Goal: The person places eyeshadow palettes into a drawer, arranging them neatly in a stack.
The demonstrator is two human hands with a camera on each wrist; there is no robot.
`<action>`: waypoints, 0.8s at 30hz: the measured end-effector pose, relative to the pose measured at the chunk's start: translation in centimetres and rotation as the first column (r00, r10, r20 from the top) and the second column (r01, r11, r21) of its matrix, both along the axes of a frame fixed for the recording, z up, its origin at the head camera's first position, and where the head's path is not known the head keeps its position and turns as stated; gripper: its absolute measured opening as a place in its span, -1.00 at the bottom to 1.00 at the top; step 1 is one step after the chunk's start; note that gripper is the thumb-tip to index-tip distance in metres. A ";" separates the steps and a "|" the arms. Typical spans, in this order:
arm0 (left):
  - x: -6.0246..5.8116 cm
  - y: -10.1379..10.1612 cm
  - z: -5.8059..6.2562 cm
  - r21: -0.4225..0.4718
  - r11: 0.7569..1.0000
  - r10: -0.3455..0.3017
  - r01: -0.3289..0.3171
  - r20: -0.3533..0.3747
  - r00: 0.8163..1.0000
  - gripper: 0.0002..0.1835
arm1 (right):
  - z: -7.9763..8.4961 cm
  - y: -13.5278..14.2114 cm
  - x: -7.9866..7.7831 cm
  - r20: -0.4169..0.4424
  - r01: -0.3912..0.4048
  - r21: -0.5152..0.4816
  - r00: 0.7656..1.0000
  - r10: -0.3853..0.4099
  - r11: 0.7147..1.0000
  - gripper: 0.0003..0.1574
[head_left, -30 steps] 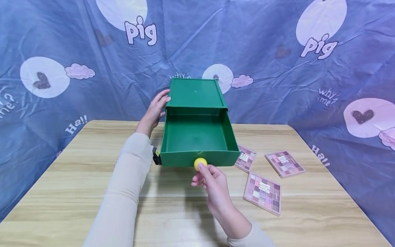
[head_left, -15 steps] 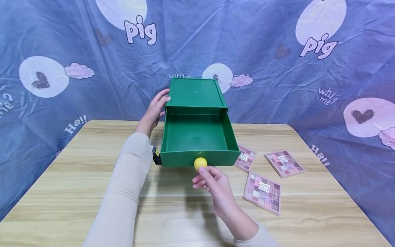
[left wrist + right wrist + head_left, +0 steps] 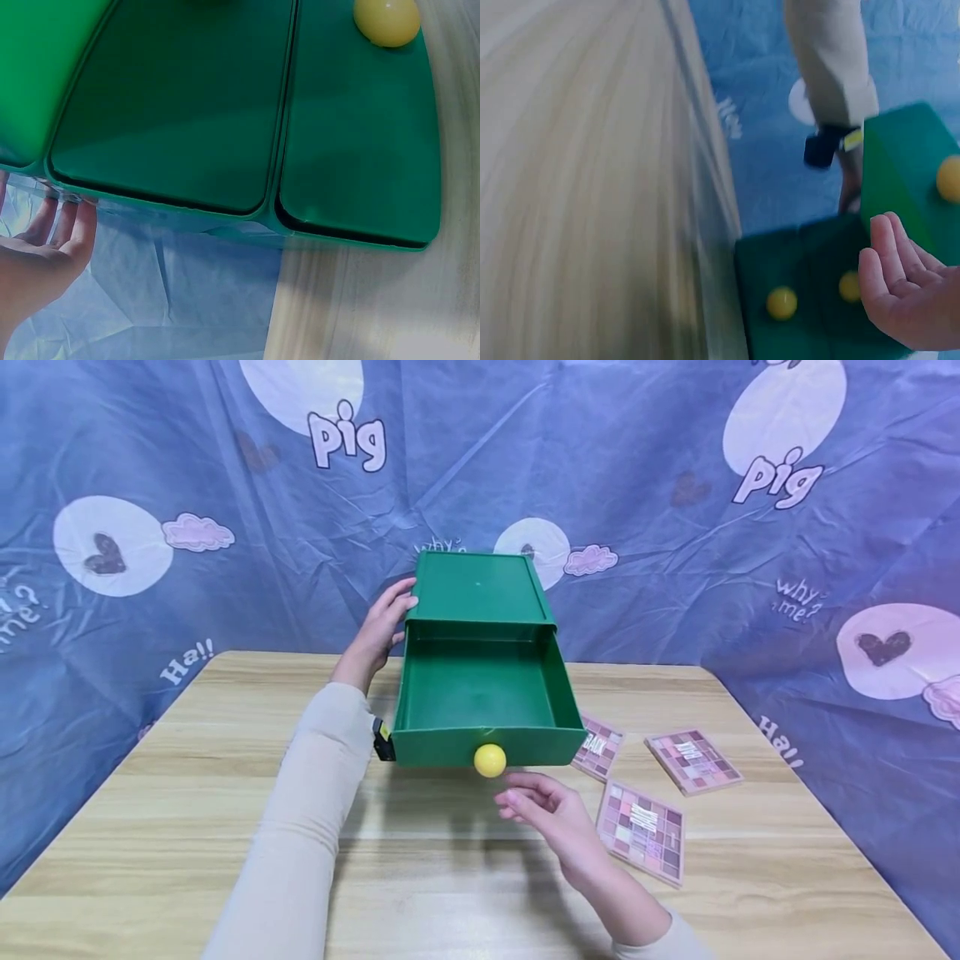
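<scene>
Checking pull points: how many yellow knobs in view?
3: one knob on the open top drawer, a second knob on the closed middle drawer, a third knob on the closed bottom drawer. More may be hidden.

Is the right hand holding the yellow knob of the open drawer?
No, the right hand is beside the yellow knob, its fingers not around it.

Table (image 3: 187, 827): bright in the head view; pale glare left of the right hand (image 3: 558, 822); soft shadow beneath that hand, with light seemingly from above
Drawer (image 3: 442, 748): softly lit floor; darker back wall, ahead of the right hand
Green panels (image 3: 172, 97): dim to the upper right of the left hand (image 3: 41, 266); brighter directly above it
Backdrop (image 3: 765, 60): dim, bluish, slightly blurred beyond the right hand
</scene>
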State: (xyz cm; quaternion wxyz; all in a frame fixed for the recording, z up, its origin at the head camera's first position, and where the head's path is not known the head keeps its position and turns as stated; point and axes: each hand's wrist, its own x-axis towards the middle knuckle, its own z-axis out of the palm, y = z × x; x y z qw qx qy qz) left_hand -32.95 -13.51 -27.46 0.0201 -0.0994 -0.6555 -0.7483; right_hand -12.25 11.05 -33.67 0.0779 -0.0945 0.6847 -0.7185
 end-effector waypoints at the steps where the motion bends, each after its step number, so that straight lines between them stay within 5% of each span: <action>1: 0.0 0.0 0.0 0.003 1.000 -0.001 0.001 0.000 1.000 -0.49 | -0.2 0.5 -0.1 -0.012 0.000 0.016 1.000 0.001 1.000 -0.54; 12: 0.1 0.1 -0.1 0.016 1.000 0.007 -0.007 -0.005 1.000 -0.49 | -0.8 4.7 -1.7 -0.117 0.106 0.285 0.990 -0.075 0.953 -0.55; 24: 0.0 0.2 -0.1 0.023 1.000 0.013 -0.013 -0.005 1.000 -0.49 | -1.5 8.6 -5.0 -0.204 0.130 0.409 0.978 -0.048 0.903 -0.40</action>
